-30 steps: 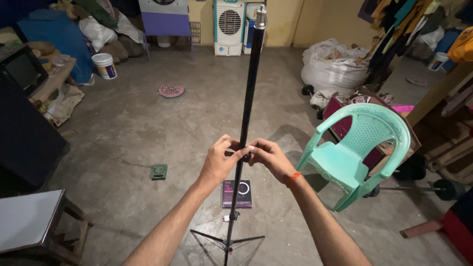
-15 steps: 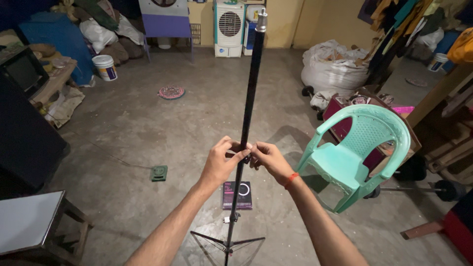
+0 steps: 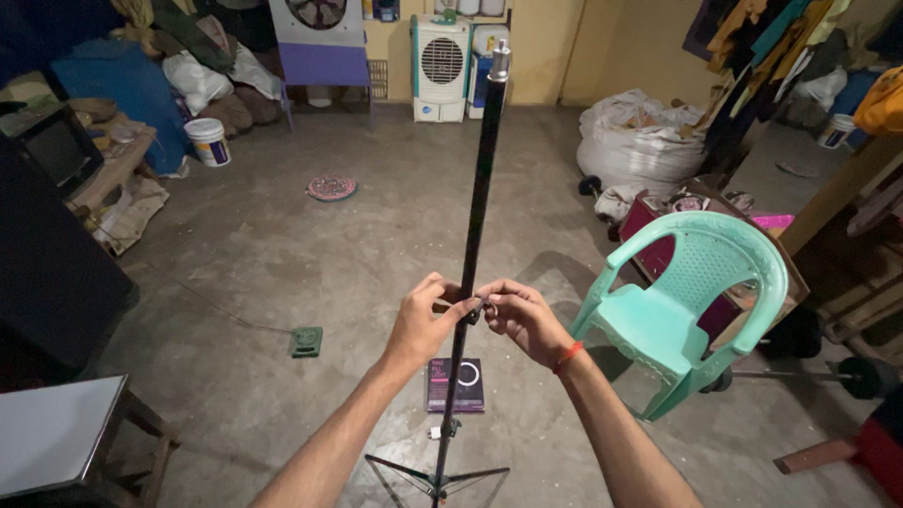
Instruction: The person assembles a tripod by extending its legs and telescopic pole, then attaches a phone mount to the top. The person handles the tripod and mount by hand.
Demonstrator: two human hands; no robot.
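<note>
Both hands pinch the black stand pole (image 3: 473, 235) at its clamp: the left hand (image 3: 423, 325) wraps it from 1 side, the right hand (image 3: 523, 318) grips the knob. The pole stands upright on its tripod legs (image 3: 435, 475) on the concrete floor (image 3: 310, 254). Behind, a white bucket (image 3: 208, 141) (contents unseen) and a stuffed white sack (image 3: 640, 136).

Left hand (image 3: 421, 325), right hand (image 3: 523, 320), fingertips pinched together.

Bare forearms, no sleeves in view. Left hand (image 3: 425, 325): nothing worn. Right hand (image 3: 525, 320): thin orange-red band (image 3: 567, 356) around the wrist. No rings or watch visible.
</note>
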